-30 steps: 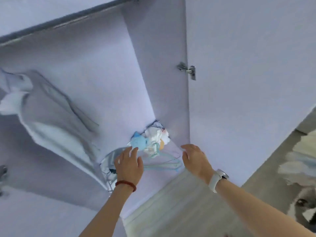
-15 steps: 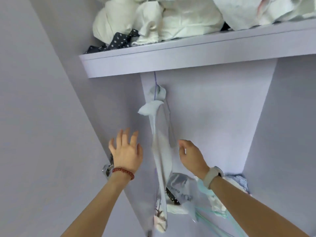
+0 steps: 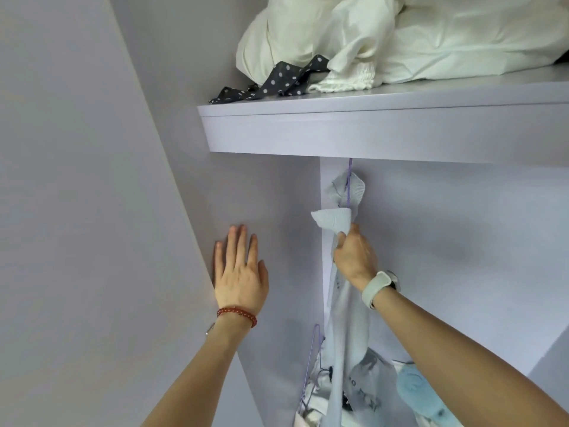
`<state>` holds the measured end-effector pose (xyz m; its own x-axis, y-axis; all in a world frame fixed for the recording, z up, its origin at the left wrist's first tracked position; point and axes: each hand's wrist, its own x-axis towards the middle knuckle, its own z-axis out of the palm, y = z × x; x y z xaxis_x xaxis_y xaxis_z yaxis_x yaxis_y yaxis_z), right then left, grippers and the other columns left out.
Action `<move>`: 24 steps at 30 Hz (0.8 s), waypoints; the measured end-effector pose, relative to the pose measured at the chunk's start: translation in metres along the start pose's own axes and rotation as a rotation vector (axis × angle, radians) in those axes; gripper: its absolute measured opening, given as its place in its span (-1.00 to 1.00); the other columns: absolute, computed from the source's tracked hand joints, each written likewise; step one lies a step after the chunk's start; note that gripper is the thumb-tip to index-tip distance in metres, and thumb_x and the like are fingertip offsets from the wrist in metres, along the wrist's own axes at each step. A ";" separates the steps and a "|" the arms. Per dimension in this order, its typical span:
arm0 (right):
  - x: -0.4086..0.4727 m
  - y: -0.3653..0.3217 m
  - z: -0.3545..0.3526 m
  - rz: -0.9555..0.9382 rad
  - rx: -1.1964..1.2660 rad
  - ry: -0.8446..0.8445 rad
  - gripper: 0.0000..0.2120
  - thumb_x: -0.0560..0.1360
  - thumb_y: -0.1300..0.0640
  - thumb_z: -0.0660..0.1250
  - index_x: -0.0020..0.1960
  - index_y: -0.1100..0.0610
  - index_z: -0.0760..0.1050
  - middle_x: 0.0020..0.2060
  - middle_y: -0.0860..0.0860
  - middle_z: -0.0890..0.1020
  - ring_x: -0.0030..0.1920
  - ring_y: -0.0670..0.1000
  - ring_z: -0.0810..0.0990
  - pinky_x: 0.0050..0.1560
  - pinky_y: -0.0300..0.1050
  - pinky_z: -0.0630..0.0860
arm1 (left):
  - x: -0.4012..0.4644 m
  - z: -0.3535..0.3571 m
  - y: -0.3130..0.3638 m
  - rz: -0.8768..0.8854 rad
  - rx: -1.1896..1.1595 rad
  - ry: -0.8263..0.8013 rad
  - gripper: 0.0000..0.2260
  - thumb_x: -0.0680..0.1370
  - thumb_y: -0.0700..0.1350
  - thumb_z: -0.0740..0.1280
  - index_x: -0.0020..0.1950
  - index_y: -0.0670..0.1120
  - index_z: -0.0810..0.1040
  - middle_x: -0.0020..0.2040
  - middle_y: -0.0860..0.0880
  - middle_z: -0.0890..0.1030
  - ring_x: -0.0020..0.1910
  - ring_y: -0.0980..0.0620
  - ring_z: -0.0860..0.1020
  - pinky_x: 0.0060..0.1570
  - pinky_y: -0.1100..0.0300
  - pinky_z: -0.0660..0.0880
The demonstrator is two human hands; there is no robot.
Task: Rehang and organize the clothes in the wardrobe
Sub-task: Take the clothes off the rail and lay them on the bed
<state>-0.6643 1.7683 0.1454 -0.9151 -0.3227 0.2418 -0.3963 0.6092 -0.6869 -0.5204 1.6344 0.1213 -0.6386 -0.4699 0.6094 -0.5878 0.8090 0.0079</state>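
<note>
While one shirt (image 3: 346, 306) hangs on its hanger (image 3: 349, 186) under the shelf (image 3: 369, 134), rest is undone.
Right hand (image 3: 354, 257) pinches its collar; left hand (image 3: 240, 272) flat, fingers straight, on wardrobe wall — pile of clothes (image 3: 385, 396) & spare hanger (image 3: 312, 362) wait below.

Bedding (image 3: 431, 41) on shelf (image 3: 369, 134), garment (image 3: 345, 318) hanging below, perhaps hangered

wardrobe (image 3: 431, 140): pale lilac | hanging garment (image 3: 345, 318): light grey-blue | scarf (image 3: 277, 83): dark grey, white polka dots | bedding (image 3: 400, 35): cream | bracelet (image 3: 237, 312): red
</note>
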 end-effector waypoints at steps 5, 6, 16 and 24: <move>0.004 0.007 -0.022 -0.100 0.031 0.066 -0.72 0.61 0.17 0.05 0.20 0.35 0.30 0.00 0.31 0.55 0.02 0.33 0.50 -0.19 -0.05 0.28 | -0.001 0.004 -0.002 0.009 0.012 0.039 -0.56 0.45 -0.08 0.08 0.22 -0.22 0.51 0.35 -0.18 0.43 0.42 -0.07 0.15 0.45 0.08 -0.27; 0.003 0.009 -0.027 -0.122 0.059 0.091 -0.73 0.61 0.18 0.05 0.18 0.35 0.32 -0.02 0.31 0.56 -0.01 0.32 0.50 -0.20 -0.06 0.27 | -0.001 0.005 -0.002 0.005 0.012 0.050 -0.56 0.44 -0.07 0.08 0.21 -0.22 0.52 0.35 -0.18 0.43 0.42 -0.07 0.14 0.45 0.08 -0.28; -0.082 0.085 -0.061 -0.286 -0.082 0.124 -0.68 0.56 0.10 0.06 0.08 0.32 0.43 -0.27 0.23 0.59 -0.31 0.27 0.53 -0.32 -0.10 0.29 | -0.015 0.009 0.046 0.100 -0.426 -0.023 -0.55 0.47 -0.01 0.05 0.28 -0.16 0.43 0.27 -0.22 0.46 0.32 -0.28 0.34 0.23 -0.31 0.26; -0.218 0.140 -0.090 -0.353 -0.476 0.120 -0.84 0.47 0.07 0.09 -0.10 0.12 0.41 -0.51 -0.05 0.54 -0.63 -0.02 0.44 -0.62 -0.30 0.23 | -0.066 0.030 0.096 0.525 -0.657 -0.413 -0.37 0.54 0.20 -0.18 0.49 -0.14 0.14 0.50 -0.16 0.11 0.48 -0.20 0.07 0.29 -0.15 0.26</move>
<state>-0.5269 1.9893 0.0586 -0.7136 -0.4972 0.4936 -0.6418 0.7464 -0.1761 -0.5498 1.7328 0.0583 -0.9424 0.0261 0.3335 0.1442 0.9312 0.3347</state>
